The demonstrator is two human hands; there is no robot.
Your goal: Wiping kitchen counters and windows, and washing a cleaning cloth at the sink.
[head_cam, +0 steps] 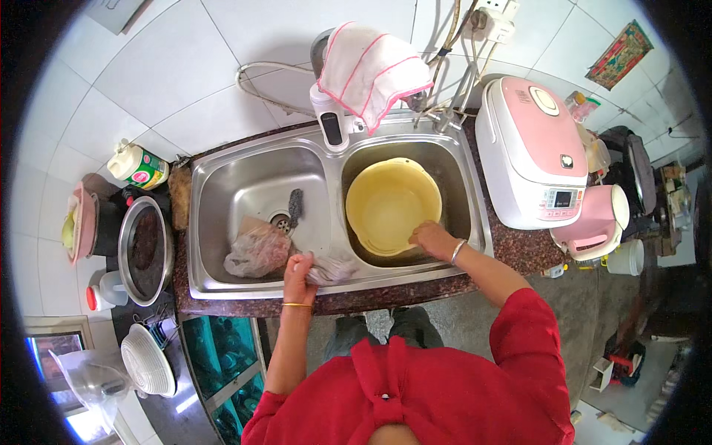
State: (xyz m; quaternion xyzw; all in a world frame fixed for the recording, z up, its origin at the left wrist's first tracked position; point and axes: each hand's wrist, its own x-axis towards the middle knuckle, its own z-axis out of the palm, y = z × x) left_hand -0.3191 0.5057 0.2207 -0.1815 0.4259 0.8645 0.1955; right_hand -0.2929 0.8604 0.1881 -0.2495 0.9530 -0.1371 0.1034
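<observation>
A double-bowl stainless steel sink [261, 153] lies before me. At its front edge my left hand [299, 278] grips one end of a crumpled greyish cloth [332, 270], which rests over the divider's front. Just left of that hand, a clear plastic bag [258, 250] with something pinkish inside sits in the left bowl. A dark grey scrubbing strip [296, 207] lies by the drain [282, 223]. In the right bowl stands a round yellow plastic basin [389, 206]; its contents are hard to make out. My right hand [436, 240] holds the basin's front right rim, fingers curled over it.
A white tap [332, 122] rises behind the divider, with a pink-striped white cloth [370, 72] draped above. A pink rice cooker [534, 150] and a pink kettle [592, 222] stand right. At left are a metal basin [130, 250], a green-labelled jug [139, 164] and a white basket [147, 359].
</observation>
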